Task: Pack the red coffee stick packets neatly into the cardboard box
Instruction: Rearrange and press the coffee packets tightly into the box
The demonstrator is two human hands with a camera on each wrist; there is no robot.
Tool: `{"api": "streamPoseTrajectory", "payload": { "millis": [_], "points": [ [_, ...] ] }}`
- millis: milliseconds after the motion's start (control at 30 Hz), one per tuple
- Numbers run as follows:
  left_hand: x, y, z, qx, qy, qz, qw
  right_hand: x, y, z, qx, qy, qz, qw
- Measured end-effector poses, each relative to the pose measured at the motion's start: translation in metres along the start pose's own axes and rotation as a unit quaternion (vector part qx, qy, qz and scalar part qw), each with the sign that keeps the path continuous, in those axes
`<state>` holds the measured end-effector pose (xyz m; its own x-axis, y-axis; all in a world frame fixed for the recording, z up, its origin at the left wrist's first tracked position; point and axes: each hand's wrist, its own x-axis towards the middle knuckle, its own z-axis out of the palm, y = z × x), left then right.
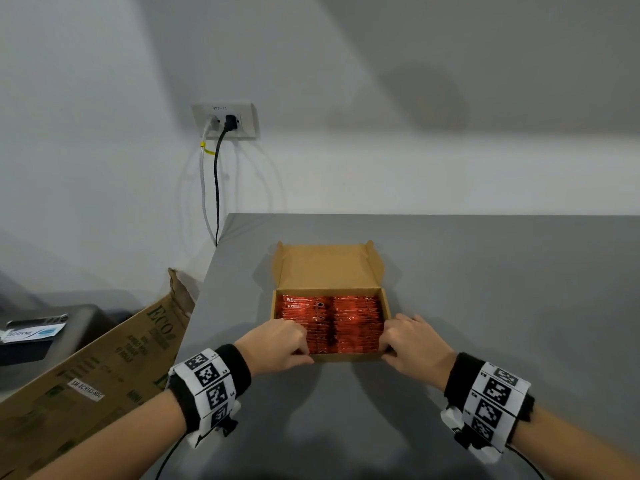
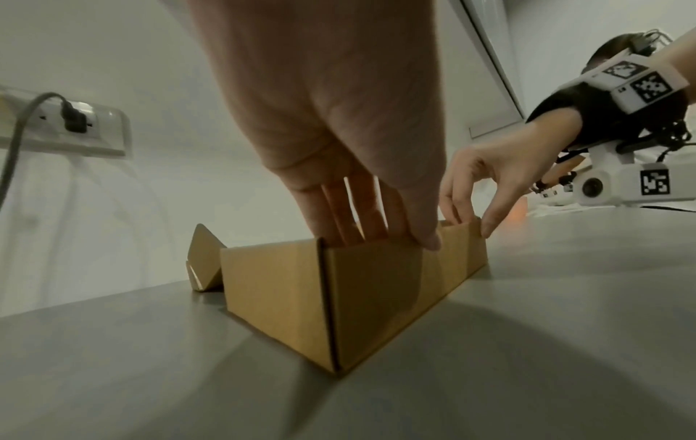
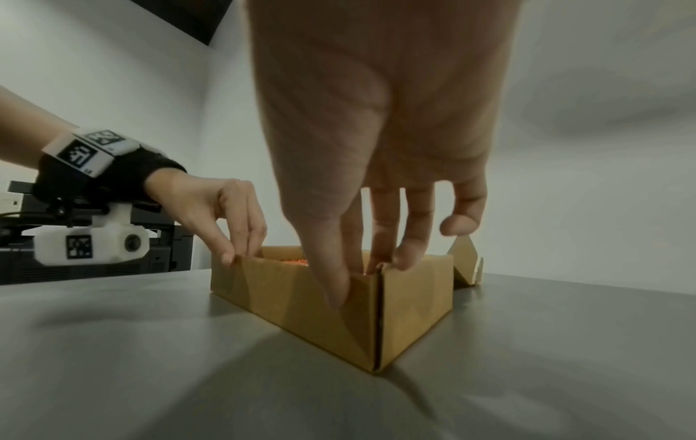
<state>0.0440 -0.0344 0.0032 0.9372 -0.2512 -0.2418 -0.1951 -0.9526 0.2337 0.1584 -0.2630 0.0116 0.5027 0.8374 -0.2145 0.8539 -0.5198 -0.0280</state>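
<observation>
Red coffee packets (image 1: 332, 323) fill the open cardboard box (image 1: 386, 306) mid-table in two tidy rows, so packing looks nearly finished; next comes squaring the rows, perhaps closing the lid. The left hand (image 1: 277, 344) and right hand (image 1: 412, 344) pinch the near corners. Left wrist: fingers (image 2: 350, 208) dip inside, thumb outside the wall. Right wrist: the same pinch, orange foil (image 3: 295, 262) barely showing.
</observation>
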Motion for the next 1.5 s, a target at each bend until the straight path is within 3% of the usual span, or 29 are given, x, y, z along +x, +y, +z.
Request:
{"api": "streamPoseTrajectory", "payload": {
  "millis": [167, 333, 500, 633, 767, 833, 900, 967, 1000, 1067, 1100, 1200, 1267, 1367, 1500],
  "points": [
    [-0.018, -0.013, -0.003, -0.117, 0.108, 0.019, 0.987, -0.005, -0.003, 0.000, 0.034, 0.037, 0.007, 0.999],
    [-0.019, -0.019, -0.007, -0.085, 0.058, 0.062, 0.993, 0.006, -0.019, 0.004, 0.039, 0.046, -0.044, 0.997],
    [-0.019, -0.022, -0.006, -0.088, 0.066, 0.023, 0.994, 0.015, -0.024, 0.005, 0.051, 0.029, -0.051, 0.997],
    [-0.018, -0.026, 0.000, -0.068, 0.011, 0.023, 0.997, 0.015, -0.020, 0.009, 0.090, 0.034, -0.054, 0.994],
    [-0.014, -0.026, 0.001, 0.043, 0.017, 0.031, 0.998, 0.014, -0.019, 0.011, 0.103, 0.040, -0.051, 0.993],
    [-0.013, -0.025, -0.003, 0.047, 0.022, 0.027, 0.998, 0.015, -0.017, 0.010, 0.094, 0.053, -0.043, 0.993],
    [-0.015, -0.028, -0.007, 0.002, 0.055, -0.019, 0.998, 0.016, -0.012, 0.010, 0.088, 0.082, -0.015, 0.993],
    [-0.019, -0.032, -0.010, -0.136, 0.140, -0.107, 0.975, 0.016, -0.007, 0.008, 0.115, 0.131, 0.032, 0.984],
    [-0.020, -0.034, -0.008, -0.227, 0.168, -0.156, 0.947, 0.015, -0.006, 0.008, 0.143, 0.145, 0.059, 0.977],
    [-0.023, -0.032, -0.001, -0.390, 0.143, -0.205, 0.886, 0.013, -0.005, 0.012, 0.198, 0.133, 0.105, 0.965],
    [-0.024, -0.030, 0.003, -0.428, 0.107, -0.202, 0.874, 0.011, -0.005, 0.015, 0.231, 0.113, 0.120, 0.959],
    [-0.031, -0.024, 0.017, -0.402, 0.052, -0.187, 0.895, 0.004, -0.004, 0.025, 0.353, 0.045, 0.114, 0.927],
    [-0.031, -0.021, 0.020, -0.415, 0.092, -0.193, 0.885, 0.003, -0.003, 0.031, 0.371, 0.028, 0.098, 0.923],
    [-0.022, -0.023, 0.021, -0.435, 0.157, -0.202, 0.863, 0.012, 0.001, 0.033, 0.382, 0.062, 0.125, 0.914],
    [-0.001, -0.034, 0.018, -0.422, 0.189, -0.193, 0.865, 0.030, 0.014, 0.024, 0.404, 0.083, 0.186, 0.892]
  ]
}}
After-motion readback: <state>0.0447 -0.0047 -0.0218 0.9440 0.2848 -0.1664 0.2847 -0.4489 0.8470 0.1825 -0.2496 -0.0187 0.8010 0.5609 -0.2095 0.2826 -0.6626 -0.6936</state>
